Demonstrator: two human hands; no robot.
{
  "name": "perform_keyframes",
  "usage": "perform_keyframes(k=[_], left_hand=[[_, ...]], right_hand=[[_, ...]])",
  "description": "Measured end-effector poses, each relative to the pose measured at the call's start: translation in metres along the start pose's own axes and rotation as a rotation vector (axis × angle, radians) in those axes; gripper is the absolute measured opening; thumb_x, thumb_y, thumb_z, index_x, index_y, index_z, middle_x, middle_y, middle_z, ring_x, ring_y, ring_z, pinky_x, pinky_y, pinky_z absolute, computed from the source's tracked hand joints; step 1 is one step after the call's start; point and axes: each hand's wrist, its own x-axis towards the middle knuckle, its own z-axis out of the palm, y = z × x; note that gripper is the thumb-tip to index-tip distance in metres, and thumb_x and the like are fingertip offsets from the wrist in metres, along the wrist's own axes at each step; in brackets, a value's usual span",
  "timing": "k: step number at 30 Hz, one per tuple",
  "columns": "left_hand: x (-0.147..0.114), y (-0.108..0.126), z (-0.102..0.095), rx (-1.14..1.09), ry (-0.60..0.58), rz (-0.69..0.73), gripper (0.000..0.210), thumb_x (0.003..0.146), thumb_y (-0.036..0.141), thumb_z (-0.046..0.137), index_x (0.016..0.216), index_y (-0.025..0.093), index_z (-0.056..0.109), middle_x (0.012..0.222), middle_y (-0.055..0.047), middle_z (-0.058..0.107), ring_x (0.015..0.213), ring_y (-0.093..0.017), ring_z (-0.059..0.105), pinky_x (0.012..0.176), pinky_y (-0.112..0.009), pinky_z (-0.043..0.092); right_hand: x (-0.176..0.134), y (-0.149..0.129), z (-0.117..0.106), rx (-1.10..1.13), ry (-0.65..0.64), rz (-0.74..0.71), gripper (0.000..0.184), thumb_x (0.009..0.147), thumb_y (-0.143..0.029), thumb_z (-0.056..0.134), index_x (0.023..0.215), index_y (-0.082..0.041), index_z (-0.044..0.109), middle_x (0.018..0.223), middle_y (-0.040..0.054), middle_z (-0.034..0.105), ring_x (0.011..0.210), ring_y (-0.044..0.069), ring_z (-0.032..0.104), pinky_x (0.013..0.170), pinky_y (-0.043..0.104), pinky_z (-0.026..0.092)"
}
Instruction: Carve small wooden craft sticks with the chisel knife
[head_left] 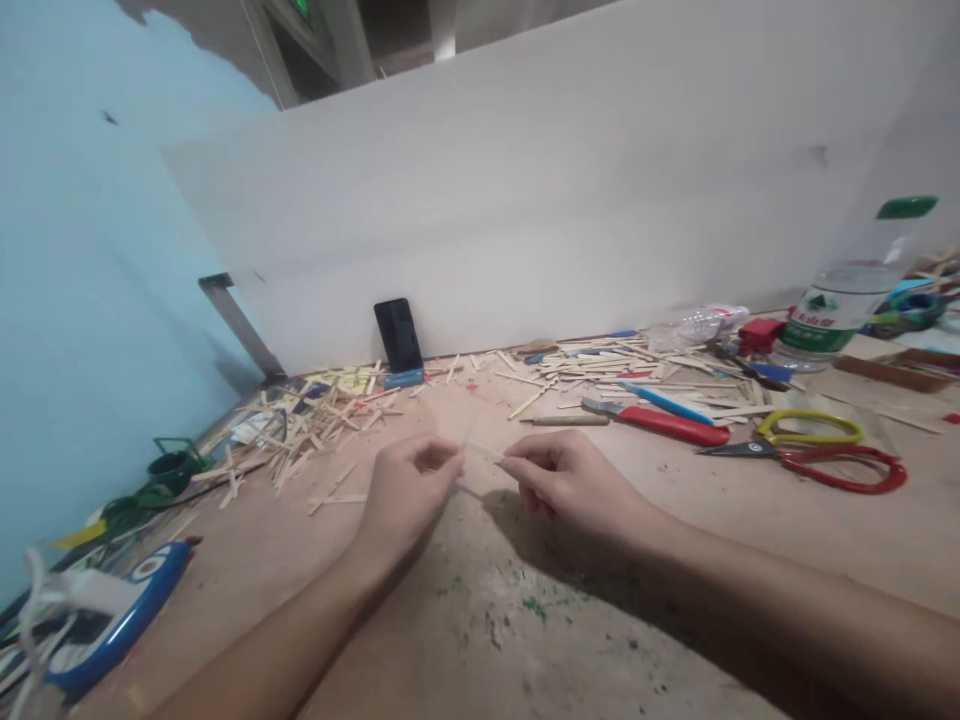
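Near the middle of the table, my left hand [411,482] is closed in a pinch, thumb against forefinger. Facing it a short gap away, my right hand [564,470] also pinches, with the other fingers curled under. A thin pale wooden stick [484,452] spans the gap, one end at each hand's fingertips. Motion blur smears it, and faint pale streaks by the left fingertips cannot be made out. A thin brown rod-like tool [566,421] lies just beyond the right hand.
Loose sticks [322,425] litter the back. To the right lie a red-handled knife [671,424], a blue pen-like tool [667,403], scissors [817,452] and a water bottle [836,305]. A phone [399,335] leans upright behind; a blue-handled device [124,625] sits left.
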Motion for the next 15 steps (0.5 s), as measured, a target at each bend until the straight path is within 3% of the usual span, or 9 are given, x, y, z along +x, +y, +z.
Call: perform_keyframes(k=[5,9,15], left_hand=[[-0.005,0.005,-0.004,0.043,-0.028,0.027,0.039,0.123,0.051,0.091,0.147,0.021,0.085,0.149,-0.012,0.087,0.127,-0.03,0.087,0.112,-0.052,0.079],[-0.009,0.009,-0.004,0.077,-0.024,0.044,0.037,0.123,0.051,0.09,0.145,0.021,0.086,0.148,-0.011,0.088,0.127,-0.029,0.087,0.112,-0.051,0.079],[-0.008,0.014,-0.005,0.063,0.022,0.075,0.039,0.123,0.051,0.091,0.147,0.021,0.085,0.149,-0.012,0.087,0.129,-0.03,0.087,0.114,-0.053,0.079]], right_hand=[[-0.007,-0.003,0.008,-0.025,0.0,-0.023,0.035,0.127,-0.054,0.088,0.141,-0.022,0.086,0.137,0.0092,0.088,0.111,0.027,0.087,0.099,0.047,0.078],[-0.009,-0.005,0.016,-0.041,0.006,-0.021,0.037,0.127,-0.054,0.088,0.143,-0.021,0.085,0.136,0.0092,0.088,0.108,0.026,0.088,0.095,0.045,0.079],[-0.003,-0.011,0.014,-0.116,0.048,-0.086,0.035,0.126,-0.051,0.089,0.146,-0.022,0.086,0.145,0.0112,0.087,0.12,0.029,0.088,0.104,0.05,0.079]])
